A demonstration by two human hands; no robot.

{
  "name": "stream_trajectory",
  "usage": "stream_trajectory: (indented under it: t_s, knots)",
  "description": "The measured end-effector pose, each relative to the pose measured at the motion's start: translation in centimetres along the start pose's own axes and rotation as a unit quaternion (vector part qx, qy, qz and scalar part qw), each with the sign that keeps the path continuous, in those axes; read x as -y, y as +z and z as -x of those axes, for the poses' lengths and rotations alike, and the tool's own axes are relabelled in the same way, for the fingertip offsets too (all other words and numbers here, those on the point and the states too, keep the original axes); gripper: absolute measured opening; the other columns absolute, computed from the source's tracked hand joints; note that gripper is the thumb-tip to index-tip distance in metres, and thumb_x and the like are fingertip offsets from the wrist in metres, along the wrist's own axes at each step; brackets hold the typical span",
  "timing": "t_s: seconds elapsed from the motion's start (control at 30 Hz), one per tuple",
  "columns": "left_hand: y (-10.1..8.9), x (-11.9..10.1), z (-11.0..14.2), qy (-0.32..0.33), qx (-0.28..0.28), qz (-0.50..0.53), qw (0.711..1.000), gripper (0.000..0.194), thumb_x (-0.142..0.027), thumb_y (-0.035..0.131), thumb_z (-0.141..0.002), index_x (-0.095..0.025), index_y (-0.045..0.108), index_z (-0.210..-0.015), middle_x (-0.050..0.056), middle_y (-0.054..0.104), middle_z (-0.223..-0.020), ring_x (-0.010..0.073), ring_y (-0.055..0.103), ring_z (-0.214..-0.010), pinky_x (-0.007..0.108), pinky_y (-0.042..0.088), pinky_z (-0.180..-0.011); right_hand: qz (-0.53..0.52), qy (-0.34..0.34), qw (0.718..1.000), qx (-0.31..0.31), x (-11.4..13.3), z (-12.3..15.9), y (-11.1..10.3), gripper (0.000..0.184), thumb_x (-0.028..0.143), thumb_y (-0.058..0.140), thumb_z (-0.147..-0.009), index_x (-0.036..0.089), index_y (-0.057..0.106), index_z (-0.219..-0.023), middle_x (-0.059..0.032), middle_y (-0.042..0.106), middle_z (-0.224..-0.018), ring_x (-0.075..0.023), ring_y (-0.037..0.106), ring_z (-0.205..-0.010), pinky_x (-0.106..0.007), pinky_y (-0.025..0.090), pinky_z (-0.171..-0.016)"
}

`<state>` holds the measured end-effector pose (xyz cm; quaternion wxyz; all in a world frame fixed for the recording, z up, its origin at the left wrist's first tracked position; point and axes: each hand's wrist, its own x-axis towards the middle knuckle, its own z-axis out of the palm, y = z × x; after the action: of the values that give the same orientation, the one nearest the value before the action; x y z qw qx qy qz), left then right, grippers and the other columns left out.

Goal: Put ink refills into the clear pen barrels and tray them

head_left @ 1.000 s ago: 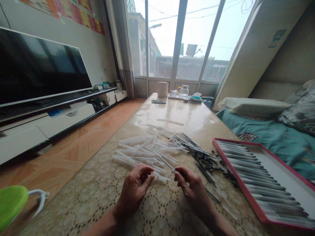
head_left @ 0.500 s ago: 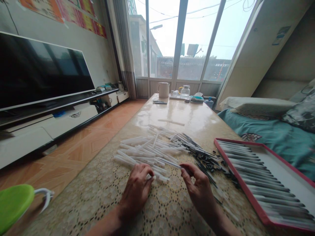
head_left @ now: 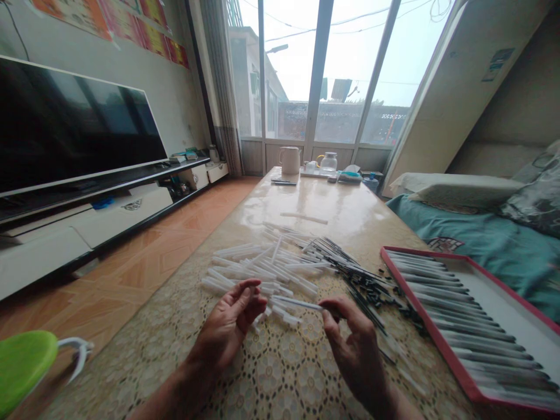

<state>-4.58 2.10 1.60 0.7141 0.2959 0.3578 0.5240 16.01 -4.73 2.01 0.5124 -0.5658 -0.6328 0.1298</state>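
Observation:
In the head view my right hand point(head_left: 352, 335) pinches one end of a slim pen point(head_left: 297, 303), a pale translucent barrel with a darker core, pointing left. My left hand point(head_left: 234, 321) is raised by the pen's free end, fingers curled and thumb against them; whatever they hold is hidden. Beyond both hands lies a loose heap of whitish pen barrels point(head_left: 258, 262). Thin dark pen refills point(head_left: 341, 256) are piled to its right, beside small black pen caps point(head_left: 376, 291).
A red-edged box lid point(head_left: 516, 303) at the right holds a row of pens point(head_left: 472, 315). A jug point(head_left: 289, 160) and a glass pot point(head_left: 328, 161) stand at the table's far end. A green stool point(head_left: 28, 364) is at lower left.
My left hand has lifted off the near barrels and turned, moving slightly left. The pen in my right hand has swung clear of the heap and lies more level.

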Motion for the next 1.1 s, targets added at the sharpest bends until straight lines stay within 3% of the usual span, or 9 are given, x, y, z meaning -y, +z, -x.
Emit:
stream_trajectory:
  t_s: [0.13, 0.27, 0.57, 0.77, 1.1]
  knots:
    - [-0.1, 0.2, 0.0, 0.019, -0.007, 0.003, 1.0, 0.017, -0.02, 0.07, -0.075, -0.016, 0.062, -0.09, 0.004, 0.072, -0.087, 0.0153, 0.068, -0.084, 0.024, 0.052, -0.076, -0.005, 0.001, 1.0, 0.001, -0.1, 0.2, 0.0, 0.014, 0.025, 0.047, -0.086, 0.019, 0.059, -0.082, -0.004, 0.063, -0.076, -0.0171, 0.059, -0.071, -0.027, 0.045, -0.066]
    - [0.4, 0.4, 0.4, 0.02, -0.005, -0.029, 0.999, 0.024, -0.024, 0.068, -0.077, -0.019, 0.053, -0.094, 0.007, 0.073, -0.093, 0.0181, 0.068, -0.085, 0.028, 0.052, -0.073, -0.009, -0.008, 1.0, 0.008, -0.1, 0.3, 0.1, 0.013, 0.023, 0.047, -0.086, 0.019, 0.059, -0.084, -0.0028, 0.061, -0.075, -0.0158, 0.057, -0.068, -0.026, 0.044, -0.064]
    - [0.8, 0.6, 0.8, 0.031, 0.033, -0.093, 0.995, 0.021, -0.027, 0.065, -0.079, -0.019, 0.049, -0.09, -0.001, 0.067, -0.065, 0.0083, 0.055, -0.055, 0.019, 0.041, -0.054, 0.002, -0.012, 1.0, -0.003, 0.1, 0.1, -0.2, 0.012, 0.024, 0.046, -0.086, 0.019, 0.056, -0.082, -0.0014, 0.057, -0.07, -0.0149, 0.055, -0.064, -0.025, 0.043, -0.061]
    - [0.9, 0.6, 0.8, 0.037, 0.047, -0.116, 0.991, 0.024, -0.032, 0.066, -0.077, -0.019, 0.049, -0.089, 0.0, 0.066, -0.065, 0.0091, 0.053, -0.054, 0.02, 0.04, -0.053, 0.014, -0.027, 0.999, -0.017, 0.0, -0.2, -0.4, 0.011, 0.022, 0.047, -0.085, 0.019, 0.057, -0.08, -0.0011, 0.058, -0.07, -0.0145, 0.055, -0.064, -0.025, 0.043, -0.06]
    - [0.5, 1.0, 0.6, 0.056, 0.066, -0.153, 0.984, 0.021, -0.034, 0.063, -0.08, -0.018, 0.053, -0.089, 0.0, 0.065, -0.064, 0.0084, 0.051, -0.054, 0.02, 0.039, -0.053, -0.008, -0.039, 0.999, 0.011, -0.1, -0.2, -0.1, 0.011, 0.019, 0.047, -0.086, 0.018, 0.058, -0.084, -0.0018, 0.059, -0.075, -0.0145, 0.056, -0.07, -0.024, 0.044, -0.065]
